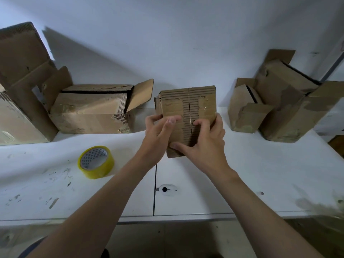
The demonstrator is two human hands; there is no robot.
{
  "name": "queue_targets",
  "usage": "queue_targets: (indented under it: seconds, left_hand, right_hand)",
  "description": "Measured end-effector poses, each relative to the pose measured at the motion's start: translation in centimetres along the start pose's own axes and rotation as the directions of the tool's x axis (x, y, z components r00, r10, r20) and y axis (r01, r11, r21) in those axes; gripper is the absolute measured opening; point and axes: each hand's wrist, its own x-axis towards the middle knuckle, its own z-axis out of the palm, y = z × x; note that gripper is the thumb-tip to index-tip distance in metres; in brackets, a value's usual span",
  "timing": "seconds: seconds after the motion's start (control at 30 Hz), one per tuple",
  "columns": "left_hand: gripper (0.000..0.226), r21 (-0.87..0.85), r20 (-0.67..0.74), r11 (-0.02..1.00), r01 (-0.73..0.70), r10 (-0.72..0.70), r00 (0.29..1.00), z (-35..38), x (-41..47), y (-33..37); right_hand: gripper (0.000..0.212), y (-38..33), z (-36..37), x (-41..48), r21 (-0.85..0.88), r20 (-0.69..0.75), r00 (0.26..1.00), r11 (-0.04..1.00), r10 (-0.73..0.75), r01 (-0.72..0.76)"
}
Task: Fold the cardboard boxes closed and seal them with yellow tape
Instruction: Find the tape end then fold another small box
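A small worn cardboard box (188, 103) is lifted off the white table, its two top flaps folded shut and meeting at a centre seam that faces me. My left hand (158, 133) grips its left side, thumb laid on the left flap. My right hand (206, 142) grips the right side, with curled fingers on the right flap and the thumb under the near edge. A roll of yellow tape (95, 162) lies on the table to the left of my left forearm, untouched.
Open cardboard boxes stand along the back: a large one (20, 86) and a long low one (93, 110) at the left, two more (245, 108) (294, 101) at the right. The white table (260, 174) has a centre seam and a cable hole (165, 189).
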Motion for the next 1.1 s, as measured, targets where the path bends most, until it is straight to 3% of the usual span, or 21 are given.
queue_targets:
  seconds: [0.17, 0.33, 0.5, 0.57, 0.63, 0.77, 0.9, 1.1]
  left_hand:
    - [0.047, -0.183, 0.04, 0.982, 0.041, -0.034, 0.999, 1.4, -0.3, 0.5]
    - [0.052, -0.169, 0.137, 0.98, 0.102, -0.079, 0.987, 1.8, -0.5, 0.3]
    - [0.028, -0.138, 0.118, 0.989, 0.06, -0.043, 0.992, 1.8, -0.3, 0.2]
    - [0.019, -0.007, 0.064, 0.999, 0.042, -0.042, 0.997, 1.0, 0.0, 0.0]
    - [0.015, 0.252, 0.064, 0.968, -0.001, -0.016, 0.998, -0.1, 0.0, -1.0]
    - [0.012, 0.621, 0.336, 0.776, -0.108, -0.14, 0.931, -1.1, -1.7, -3.6]
    - [0.049, 0.699, 0.519, 0.689, -0.191, -0.305, 0.798, -0.5, -4.0, -5.7]
    - [0.04, 0.756, 0.472, 0.598, -0.268, -0.213, 0.855, 0.0, -5.1, -6.8]
  right_hand:
    - [0.099, 0.4, 0.4, 1.0, -0.06, -0.05, 0.993, 0.992, 0.105, -0.107]
    - [0.103, 0.4, 0.7, 1.3, -0.092, -0.087, 0.975, 0.973, 0.203, -0.211]
    - [0.1, 0.2, -1.0, 2.1, -0.058, -0.073, 0.969, 0.969, 0.236, -0.24]
    - [0.097, 0.0, -2.4, 2.2, -0.045, -0.082, 0.973, 0.975, 0.214, -0.218]
    - [0.093, 0.0, -4.1, 1.8, -0.063, -0.091, 0.979, 0.98, 0.18, -0.186]
    - [0.097, 0.4, -7.4, 0.1, -0.136, -0.057, 0.992, 0.984, 0.11, -0.117]
    - [0.102, 0.2, -10.3, -1.2, -0.142, -0.047, 0.997, 0.988, 0.062, -0.068]
    - [0.09, -1.9, -11.3, -2.4, -0.121, 0.011, 0.999, 0.992, -0.04, 0.041]
